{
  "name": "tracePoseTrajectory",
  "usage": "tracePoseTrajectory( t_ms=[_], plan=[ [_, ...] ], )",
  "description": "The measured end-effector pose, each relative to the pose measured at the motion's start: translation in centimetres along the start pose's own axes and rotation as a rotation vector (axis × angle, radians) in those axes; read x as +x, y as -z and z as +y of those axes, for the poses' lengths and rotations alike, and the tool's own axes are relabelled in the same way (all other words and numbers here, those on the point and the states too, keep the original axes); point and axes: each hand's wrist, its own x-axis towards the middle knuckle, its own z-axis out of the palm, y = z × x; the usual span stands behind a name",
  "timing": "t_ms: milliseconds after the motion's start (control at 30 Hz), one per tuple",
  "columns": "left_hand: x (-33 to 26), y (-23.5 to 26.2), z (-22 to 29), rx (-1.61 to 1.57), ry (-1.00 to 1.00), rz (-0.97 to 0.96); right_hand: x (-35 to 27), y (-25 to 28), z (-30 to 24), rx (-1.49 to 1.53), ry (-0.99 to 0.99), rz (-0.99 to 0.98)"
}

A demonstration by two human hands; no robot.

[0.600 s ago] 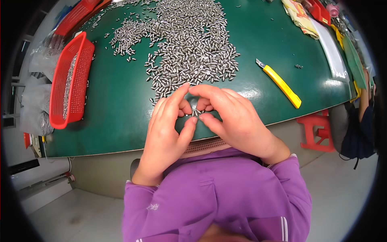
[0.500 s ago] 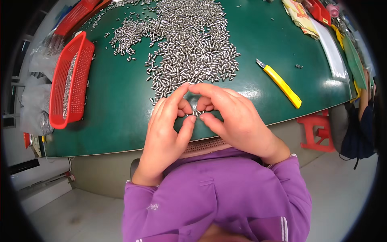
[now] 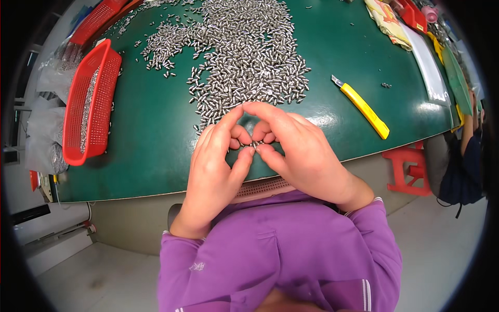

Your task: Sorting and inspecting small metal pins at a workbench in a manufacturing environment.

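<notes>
My left hand [image 3: 212,158] and my right hand [image 3: 306,148] meet near the table's front edge, thumbs and fingertips curled toward each other. Between them they pinch a few small silvery metal parts [image 3: 255,145], mostly covered by the fingers. The index fingertips touch or nearly touch beyond these parts, forming an arch. Just past my fingers spreads a large heap of the same bullet-shaped metal parts [image 3: 249,57] on the green table [image 3: 150,140].
At left stands a red perforated basket [image 3: 99,117] holding metal parts, beside clear plastic bags [image 3: 46,125]. A yellow utility knife [image 3: 366,112] lies to the right, blade out. A red stool [image 3: 408,170] is below the right edge; another person's arm [image 3: 469,122] shows at far right.
My fingertips have drawn slightly closer together around the small metal parts, and the right thumb and fingers have shifted a little. The heap and the knife stay put.
</notes>
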Motion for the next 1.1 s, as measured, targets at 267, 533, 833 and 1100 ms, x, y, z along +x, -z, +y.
tracePoseTrajectory(
  t_ms=[267,533,833,1100],
  plan=[
    [-0.05,-0.27,-0.70,-0.085,-0.020,0.013,0.02,0.03,0.07,0.013,0.021,-0.007],
    [0.13,-0.04,0.04,-0.047,-0.003,0.005,-0.09,0.17,-0.22,-0.033,0.038,-0.016],
    [-0.05,-0.23,-0.15,-0.101,0.019,0.017,-0.36,-0.48,0.52,0.076,0.003,0.031],
    [-0.08,-0.12,-0.22,-0.071,-0.004,0.020,-0.31,-0.54,0.45,0.099,0.028,0.044]
  ],
)
